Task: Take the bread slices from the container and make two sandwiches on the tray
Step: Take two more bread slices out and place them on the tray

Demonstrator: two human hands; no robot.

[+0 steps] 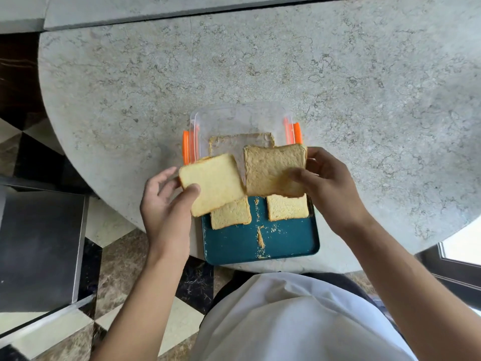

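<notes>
Bread slices: left hand [166, 201] grips pale slice [212, 185], right hand [328, 183] grips browner slice [273, 170]. Lower each flat, edges aligned, onto base slices [231, 213] just below hands on tray [260, 246].

From my feed, the left-hand slice [214, 183] hides most of the tray slice [231, 214] at centre frame, and the right-hand slice [274, 170] hides the other's [287, 210] top. The container's [239, 118] near wall is hidden too.
</notes>
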